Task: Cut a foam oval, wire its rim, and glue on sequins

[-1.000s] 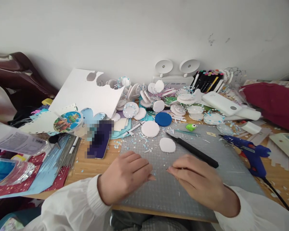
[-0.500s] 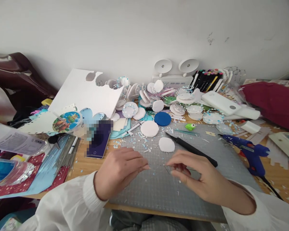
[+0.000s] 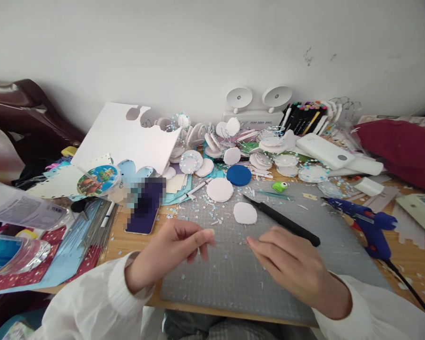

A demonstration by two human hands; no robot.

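A thin wire [image 3: 230, 242] stretches between my two hands, low over the grey cutting mat [image 3: 212, 288]. My left hand [image 3: 182, 243] pinches one end between thumb and fingers. At the other end my right hand [image 3: 288, 259] has its fingertips pressed together on the wire, knuckles up. Just beyond them lies a small white foam disc [image 3: 245, 213], with a larger white disc [image 3: 220, 189] behind it. A black craft knife [image 3: 286, 221] rests slantwise past my right hand. Whether tiny beads sit on the wire is too small to tell.
A blue glue gun [image 3: 370, 224] with its cord lies at the right. A blue round lid [image 3: 238, 175] and a heap of white discs fill the back. At the left are a phone [image 3: 145, 212], a covered cup [image 3: 99, 182] and a clear bottle [image 3: 17, 252]. Paper scraps litter the mat.
My left hand has rolled over, bringing its thumb up onto the wire. My right hand has turned knuckles up, its fingers closing together near the same spot.
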